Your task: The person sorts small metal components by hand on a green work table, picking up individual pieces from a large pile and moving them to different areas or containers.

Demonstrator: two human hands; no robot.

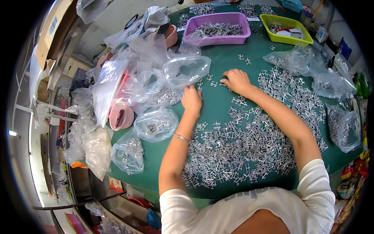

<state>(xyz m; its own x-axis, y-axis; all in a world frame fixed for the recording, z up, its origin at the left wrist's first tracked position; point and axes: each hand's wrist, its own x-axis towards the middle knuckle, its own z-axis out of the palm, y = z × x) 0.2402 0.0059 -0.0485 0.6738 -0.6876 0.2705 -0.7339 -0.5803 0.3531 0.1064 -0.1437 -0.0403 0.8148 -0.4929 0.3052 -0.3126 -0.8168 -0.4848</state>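
Small metal pcs (249,140) heaped on green table (226,62); left hand (191,99) curled at mouth of clear bag (186,70), right hand (236,80) cupped over a few loose pcs; best swept in small batches w/ bag mouth kept open

two hands (192,99), two baskets (218,17)

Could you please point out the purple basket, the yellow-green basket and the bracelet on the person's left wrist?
purple basket (218,39): head view, on its front wall.
yellow-green basket (286,38): head view, on its front wall.
bracelet (181,137): head view, on the band across the left wrist.
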